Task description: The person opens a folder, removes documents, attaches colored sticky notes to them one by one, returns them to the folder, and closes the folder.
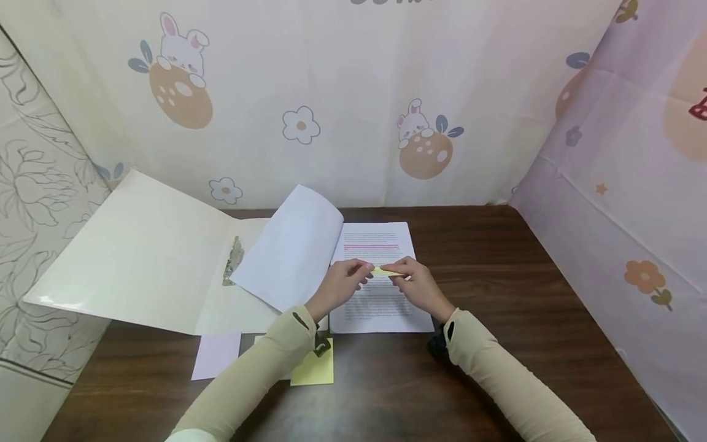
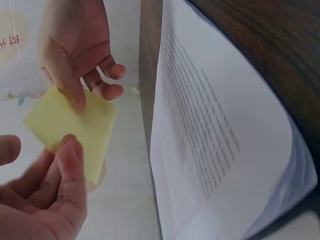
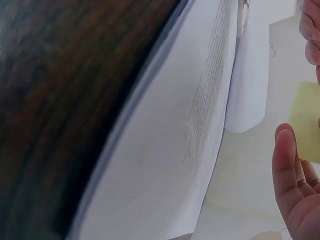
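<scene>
A yellow sticky note (image 2: 95,125) is pinched between the thumb and fingers of my right hand (image 1: 415,283), above the printed page (image 1: 381,310). My left hand (image 1: 341,283) is at the note's other side. In the left wrist view, the left fingers (image 2: 70,155) overlap the note's lower part while the thumb stands apart; whether they touch it is unclear. Pink highlighted lines (image 1: 371,247) cross the page's upper part. To the left, a turned-over sheet (image 1: 293,245) curls upward over an open white binder (image 1: 149,245) with a metal clip (image 1: 234,261).
A yellow sticky pad (image 1: 313,370) lies partly beneath my left forearm. Beside it, a lilac paper (image 1: 217,356) sticks out below the binder. Dark wooden tabletop (image 1: 486,264) extends to the right, bounded by patterned curtains (image 1: 342,80).
</scene>
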`<action>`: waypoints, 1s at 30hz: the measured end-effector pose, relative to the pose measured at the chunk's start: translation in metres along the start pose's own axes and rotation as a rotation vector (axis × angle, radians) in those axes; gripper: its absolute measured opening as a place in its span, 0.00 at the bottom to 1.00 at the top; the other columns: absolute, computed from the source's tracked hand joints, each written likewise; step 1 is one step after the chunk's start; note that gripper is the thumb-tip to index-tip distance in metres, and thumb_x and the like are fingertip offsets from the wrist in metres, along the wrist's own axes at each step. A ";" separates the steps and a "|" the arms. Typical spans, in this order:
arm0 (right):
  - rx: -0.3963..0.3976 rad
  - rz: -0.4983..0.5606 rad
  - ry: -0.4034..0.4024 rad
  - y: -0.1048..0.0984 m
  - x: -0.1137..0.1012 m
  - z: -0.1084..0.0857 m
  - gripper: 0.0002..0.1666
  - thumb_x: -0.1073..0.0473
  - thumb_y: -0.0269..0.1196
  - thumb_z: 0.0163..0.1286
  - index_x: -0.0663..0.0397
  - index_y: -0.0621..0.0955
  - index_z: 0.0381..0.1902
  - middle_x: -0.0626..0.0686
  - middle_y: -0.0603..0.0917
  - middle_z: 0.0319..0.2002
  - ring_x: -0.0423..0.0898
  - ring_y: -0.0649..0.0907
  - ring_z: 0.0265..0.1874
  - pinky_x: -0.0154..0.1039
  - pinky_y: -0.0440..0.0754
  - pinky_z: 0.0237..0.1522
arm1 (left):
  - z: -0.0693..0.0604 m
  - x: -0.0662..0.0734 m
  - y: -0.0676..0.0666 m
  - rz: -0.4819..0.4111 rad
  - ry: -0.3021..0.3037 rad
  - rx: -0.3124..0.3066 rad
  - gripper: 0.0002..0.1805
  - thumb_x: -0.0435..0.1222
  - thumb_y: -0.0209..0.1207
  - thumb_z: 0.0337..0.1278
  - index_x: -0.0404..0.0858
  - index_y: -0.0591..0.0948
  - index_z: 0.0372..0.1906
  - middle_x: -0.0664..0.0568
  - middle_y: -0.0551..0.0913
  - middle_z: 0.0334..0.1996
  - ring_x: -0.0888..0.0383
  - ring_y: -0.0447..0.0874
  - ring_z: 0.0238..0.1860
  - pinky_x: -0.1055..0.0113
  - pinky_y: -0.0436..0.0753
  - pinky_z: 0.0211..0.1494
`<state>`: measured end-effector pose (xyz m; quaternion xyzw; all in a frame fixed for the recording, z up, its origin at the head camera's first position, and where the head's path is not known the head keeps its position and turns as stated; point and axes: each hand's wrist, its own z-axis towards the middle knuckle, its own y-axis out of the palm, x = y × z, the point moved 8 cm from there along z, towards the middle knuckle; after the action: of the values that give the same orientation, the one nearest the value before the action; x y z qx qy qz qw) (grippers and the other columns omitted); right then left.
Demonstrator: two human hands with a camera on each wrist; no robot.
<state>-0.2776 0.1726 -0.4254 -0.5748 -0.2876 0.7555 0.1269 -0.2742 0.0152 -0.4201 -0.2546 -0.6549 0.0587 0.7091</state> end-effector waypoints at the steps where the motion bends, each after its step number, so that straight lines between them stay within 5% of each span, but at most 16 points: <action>1: 0.005 0.001 0.001 0.000 0.000 0.000 0.15 0.68 0.60 0.68 0.57 0.85 0.50 0.57 0.80 0.39 0.45 0.79 0.32 0.33 0.78 0.30 | 0.001 0.000 -0.001 -0.021 -0.005 0.009 0.20 0.45 0.51 0.71 0.34 0.82 0.51 0.43 0.88 0.42 0.51 0.86 0.41 0.66 0.84 0.40; 11: 0.015 0.011 0.039 0.000 0.006 -0.002 0.12 0.62 0.62 0.69 0.56 0.86 0.48 0.58 0.80 0.42 0.45 0.80 0.32 0.33 0.79 0.29 | -0.001 -0.002 -0.003 -0.144 -0.028 0.064 0.17 0.42 0.56 0.68 0.31 0.83 0.48 0.40 0.87 0.42 0.40 0.86 0.44 0.66 0.85 0.43; 24: 0.027 -0.044 0.135 -0.003 0.015 -0.003 0.16 0.55 0.63 0.69 0.55 0.85 0.50 0.57 0.81 0.41 0.47 0.78 0.34 0.35 0.76 0.32 | -0.001 -0.013 -0.001 -0.171 -0.100 0.106 0.15 0.41 0.59 0.65 0.34 0.84 0.47 0.43 0.87 0.41 0.43 0.86 0.45 0.57 0.84 0.50; 30: -0.038 0.050 0.188 0.002 0.022 -0.005 0.20 0.52 0.61 0.70 0.58 0.83 0.54 0.61 0.86 0.44 0.49 0.83 0.32 0.36 0.80 0.32 | -0.003 -0.021 0.002 -0.183 -0.131 0.097 0.15 0.41 0.60 0.64 0.34 0.84 0.47 0.44 0.86 0.41 0.44 0.85 0.46 0.54 0.84 0.52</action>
<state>-0.2798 0.1843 -0.4451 -0.6524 -0.2743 0.6956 0.1236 -0.2739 0.0072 -0.4398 -0.1547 -0.7166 0.0417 0.6788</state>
